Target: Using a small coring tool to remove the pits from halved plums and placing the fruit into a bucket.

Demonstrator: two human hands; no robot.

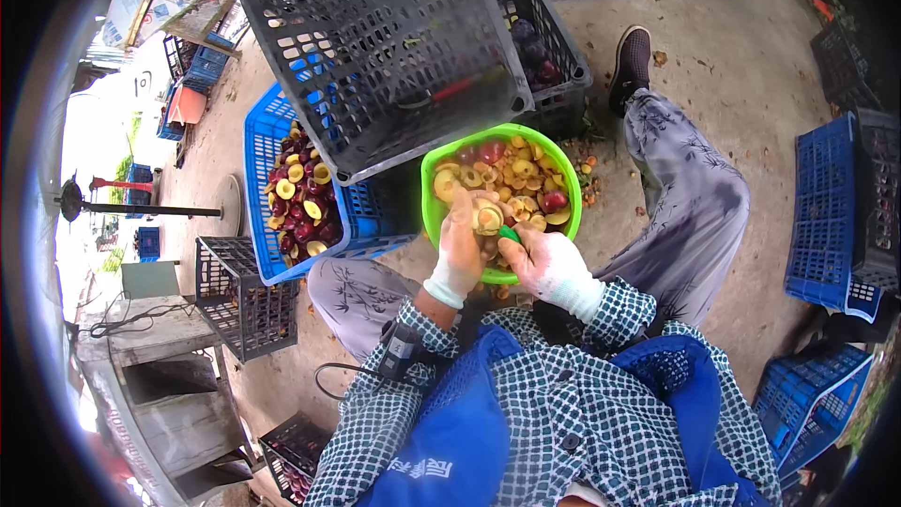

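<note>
My left hand (460, 249), in a thin glove, holds a halved plum (488, 217) with its yellow cut face up, over the near side of a green bowl (434, 211). My right hand (544, 261), also gloved, grips a small tool with a green handle (508, 234) whose tip meets the plum half. The bowl rests between my knees and holds several halved plums, yellow flesh and red skin showing.
A blue crate (258, 145) with halved plums lies at the left, partly under a tilted black crate (375, 38). Another black crate (554, 52) with whole dark plums stands behind the bowl. More blue and black crates (840, 216) line the right side; ground is bare dirt.
</note>
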